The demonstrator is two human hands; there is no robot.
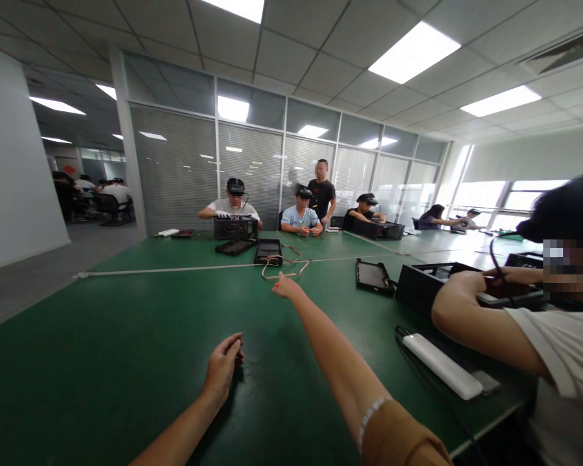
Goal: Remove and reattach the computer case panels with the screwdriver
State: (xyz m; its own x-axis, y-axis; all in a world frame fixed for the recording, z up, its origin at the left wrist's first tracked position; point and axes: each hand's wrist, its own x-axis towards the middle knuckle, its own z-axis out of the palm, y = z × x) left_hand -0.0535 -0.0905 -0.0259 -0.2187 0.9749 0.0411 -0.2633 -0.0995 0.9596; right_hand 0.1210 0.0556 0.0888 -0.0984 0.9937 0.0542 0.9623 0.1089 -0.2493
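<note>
My right hand (284, 285) is stretched far out over the green table (126, 336), its fingers closed at the near end of a tan cable (285, 265) that lies looped on the mat. Whether the fingers pinch the cable I cannot make out. A small orange speck shows under that hand. My left hand (222, 367) rests on the table close to me, fingers curled loosely together with nothing visible in them. A bracelet sits on my right wrist.
A black case (268, 250) lies beyond the cable, a black tray (373, 276) to its right. A person at my right works on a black box (425, 285); a white power bank (442, 365) lies near them. Other people sit at the far side.
</note>
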